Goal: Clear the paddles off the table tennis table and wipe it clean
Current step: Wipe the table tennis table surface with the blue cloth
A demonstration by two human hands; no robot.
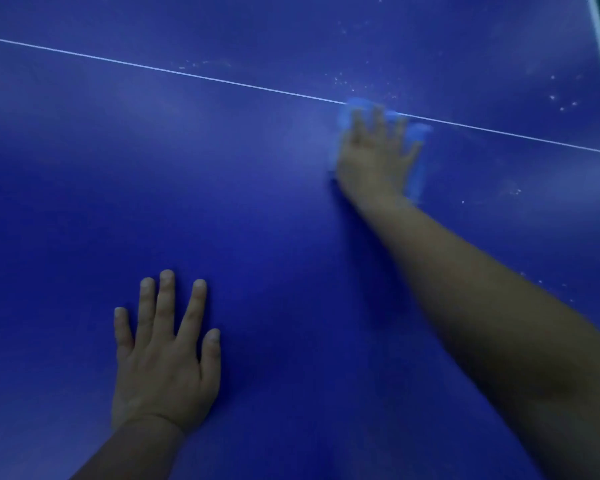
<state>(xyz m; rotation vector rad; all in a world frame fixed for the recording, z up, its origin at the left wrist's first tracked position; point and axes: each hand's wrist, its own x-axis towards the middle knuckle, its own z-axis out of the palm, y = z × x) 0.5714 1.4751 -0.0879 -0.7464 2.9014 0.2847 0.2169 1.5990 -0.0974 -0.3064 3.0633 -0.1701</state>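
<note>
— Where is the cloth point(417, 140)?
— Pressed flat on the surface point(257, 188) under the right hand point(374, 157), fingers spread; left hand point(165, 358) open.
— Risk?
— White specks point(343, 79) beyond could be missed.

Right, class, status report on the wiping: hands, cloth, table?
Left hand flat on the table, fingers spread. Right hand presses a blue cloth at the white line, blurred. White specks beyond the line. No paddles in view.
</note>
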